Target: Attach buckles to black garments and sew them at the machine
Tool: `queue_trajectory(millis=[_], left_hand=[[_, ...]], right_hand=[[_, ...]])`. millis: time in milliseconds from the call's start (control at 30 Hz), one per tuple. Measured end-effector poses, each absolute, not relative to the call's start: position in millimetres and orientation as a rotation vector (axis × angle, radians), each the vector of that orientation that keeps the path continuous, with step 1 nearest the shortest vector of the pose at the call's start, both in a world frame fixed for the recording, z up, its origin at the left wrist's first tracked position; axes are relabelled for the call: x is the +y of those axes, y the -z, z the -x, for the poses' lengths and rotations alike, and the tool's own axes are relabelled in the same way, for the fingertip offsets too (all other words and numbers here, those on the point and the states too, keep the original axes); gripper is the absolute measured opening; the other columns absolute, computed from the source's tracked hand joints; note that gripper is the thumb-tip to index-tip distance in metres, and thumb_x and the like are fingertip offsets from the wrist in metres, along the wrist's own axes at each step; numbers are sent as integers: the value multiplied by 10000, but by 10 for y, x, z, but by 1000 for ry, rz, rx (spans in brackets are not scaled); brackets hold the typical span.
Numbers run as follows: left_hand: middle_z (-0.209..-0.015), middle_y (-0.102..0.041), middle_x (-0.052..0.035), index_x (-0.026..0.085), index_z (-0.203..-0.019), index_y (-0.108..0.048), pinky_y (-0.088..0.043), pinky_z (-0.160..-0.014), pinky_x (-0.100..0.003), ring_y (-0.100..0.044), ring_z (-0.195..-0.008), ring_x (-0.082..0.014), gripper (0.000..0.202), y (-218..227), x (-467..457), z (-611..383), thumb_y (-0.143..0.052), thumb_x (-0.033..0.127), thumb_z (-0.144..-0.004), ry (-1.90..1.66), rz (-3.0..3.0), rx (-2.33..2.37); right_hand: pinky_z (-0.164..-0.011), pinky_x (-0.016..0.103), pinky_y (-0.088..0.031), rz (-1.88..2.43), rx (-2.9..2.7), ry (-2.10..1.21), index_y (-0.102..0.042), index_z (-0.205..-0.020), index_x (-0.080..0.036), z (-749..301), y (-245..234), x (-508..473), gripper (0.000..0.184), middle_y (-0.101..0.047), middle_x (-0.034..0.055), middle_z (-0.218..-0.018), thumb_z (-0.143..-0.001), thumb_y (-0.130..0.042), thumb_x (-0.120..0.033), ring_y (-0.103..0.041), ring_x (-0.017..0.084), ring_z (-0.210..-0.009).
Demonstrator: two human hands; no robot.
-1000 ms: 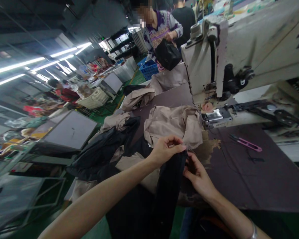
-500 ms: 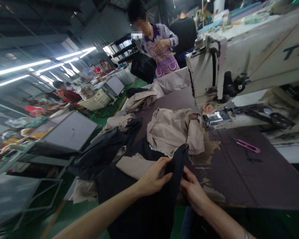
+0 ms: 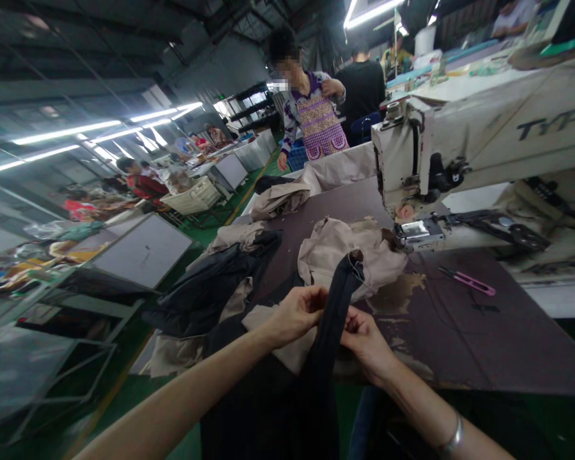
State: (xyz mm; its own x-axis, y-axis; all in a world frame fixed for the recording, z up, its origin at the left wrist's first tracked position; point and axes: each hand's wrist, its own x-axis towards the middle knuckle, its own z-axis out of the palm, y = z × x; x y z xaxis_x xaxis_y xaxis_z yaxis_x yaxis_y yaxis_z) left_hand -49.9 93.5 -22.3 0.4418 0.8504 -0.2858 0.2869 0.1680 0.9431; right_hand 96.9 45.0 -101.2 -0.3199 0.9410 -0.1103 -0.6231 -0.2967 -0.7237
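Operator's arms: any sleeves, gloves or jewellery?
No sleeves or gloves: both forearms are bare down to the left hand and right hand. A narrow silver-coloured bangle circles the right wrist; the left wrist shows none.

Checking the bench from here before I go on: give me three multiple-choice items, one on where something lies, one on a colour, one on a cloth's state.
1. Where do the pink thread snips lie?
A) on the dark tabletop
B) in a hand
C) on the floor

2. What colour is the fabric strip between the left hand and right hand?
A) beige
B) black
C) pink

3. What state is the beige cloth in?
A) folded flat
B) crumpled
C) hanging on a rack

Answers: 1 A, they lie right of the hands. 2 B, the strip shows black. 3 B, it sits in bunched folds.
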Motion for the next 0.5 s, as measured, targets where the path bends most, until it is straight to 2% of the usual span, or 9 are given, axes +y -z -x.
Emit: queue_trajectory(millis=[167,300,400,500], left_hand=[[-720,-569,10,129,-835,-591,-412,-592,-202,-527,-625,-89,331,-191,1004,752,-775,379,-719,-553,-1417,1141],[-707,-532,28,132,-814,-585,-373,-593,-188,-484,-626,-74,290,-407,890,839,-770,340,-733,-570,-1505,1193],[-762,-516,28,154,-856,-549,-396,-653,-194,-494,-693,-87,255,-404,754,658,-684,366,-814,-710,-1585,1267],[-753,-492,25,177,-879,-469,-406,-632,-213,-464,-652,-97,243,-183,669,393,-517,413,-906,-832,-1503,1331]], right_hand=[[-604,218,-373,680,-836,-1790,-564,-723,-171,-1474,833,385,330,-516,-32,-657,-737,-805,-397,-452,99,-604],[-582,214,-337,762,-958,-1721,-556,-720,-165,-1841,638,262,275,-485,-24,-660,-808,-752,-336,-419,103,-617],[-660,240,-377,853,-1191,-1423,-499,-741,-192,-1873,424,212,254,-493,-7,-751,-863,-683,-317,-454,138,-717],[-684,247,-383,985,-1348,-1146,-474,-795,-216,-1756,362,176,193,-493,-3,-811,-877,-640,-273,-464,150,-752]])
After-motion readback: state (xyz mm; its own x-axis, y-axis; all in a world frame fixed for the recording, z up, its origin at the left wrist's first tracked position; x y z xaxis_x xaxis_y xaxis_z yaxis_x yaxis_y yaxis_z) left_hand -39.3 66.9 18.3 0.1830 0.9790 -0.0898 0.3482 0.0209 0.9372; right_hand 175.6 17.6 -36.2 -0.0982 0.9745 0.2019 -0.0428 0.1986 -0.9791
